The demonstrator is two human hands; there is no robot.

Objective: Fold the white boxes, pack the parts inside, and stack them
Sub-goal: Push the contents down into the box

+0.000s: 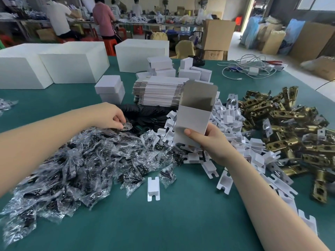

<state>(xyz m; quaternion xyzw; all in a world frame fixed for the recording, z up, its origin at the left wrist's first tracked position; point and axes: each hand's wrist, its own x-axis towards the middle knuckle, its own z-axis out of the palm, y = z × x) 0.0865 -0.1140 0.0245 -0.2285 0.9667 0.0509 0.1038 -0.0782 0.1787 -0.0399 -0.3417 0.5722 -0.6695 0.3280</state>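
White box (194,115), folded, top flap up and mouth open, sits centre frame in the right hand (212,142), thumb and fingers gripping its lower end. Left hand (110,115), centre left, pinches a clear plastic packet (126,126) over the packet heap (81,160). Flat box blanks (159,93) stacked behind (brass latches (290,127) at right) on green table (163,223).

My left arm reaches forward from the lower left, forearm bare, wrist bent down. My left hand (110,115) is knuckles up, fingertips curled and pinching something small and clear. My right arm comes in from the lower right and angles toward the left hand. My right hand (208,140) sits nearer me, thumb pressed flat across the front of what it grips.
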